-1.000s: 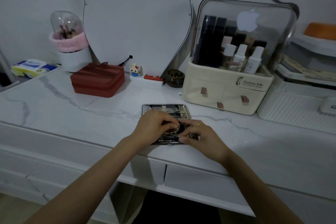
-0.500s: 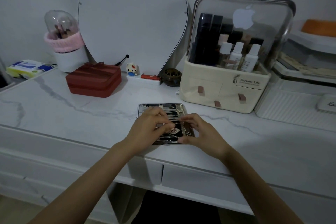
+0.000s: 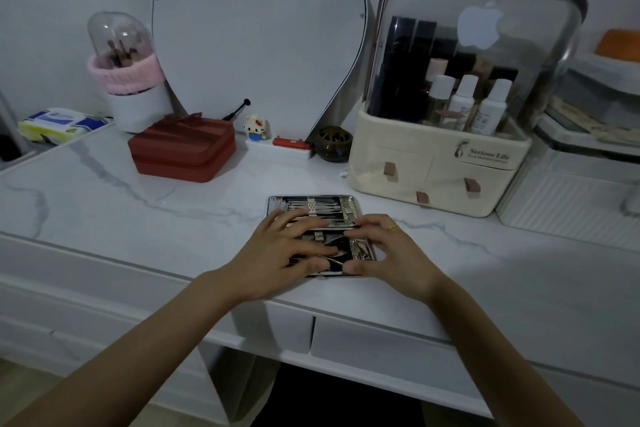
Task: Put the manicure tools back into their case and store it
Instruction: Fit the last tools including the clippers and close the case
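Note:
The manicure case (image 3: 277,202) lies open and flat on the marble vanity top (image 3: 138,218), near the front edge. Its far half holds a row of slim metal tools (image 3: 318,208) under straps. In the near half, curved nippers (image 3: 334,251) lie on the black lining. My left hand (image 3: 277,253) rests flat across the near half with its fingers spread over the tools. At the case's right side, my right hand (image 3: 391,250) has its thumb and fingertips touching the tools. I see no tool lifted by either hand.
Behind the case stand a cream cosmetic organizer (image 3: 436,166) with a clear lid, a small dark bowl (image 3: 332,144), a red zip box (image 3: 181,149) and a brush holder (image 3: 128,80). A white ribbed box (image 3: 571,204) sits at the right. Drawers (image 3: 381,350) are below the top.
My left hand has opened from a curled pose and now lies flat over the near half. My right hand has drawn slightly to the case's right side.

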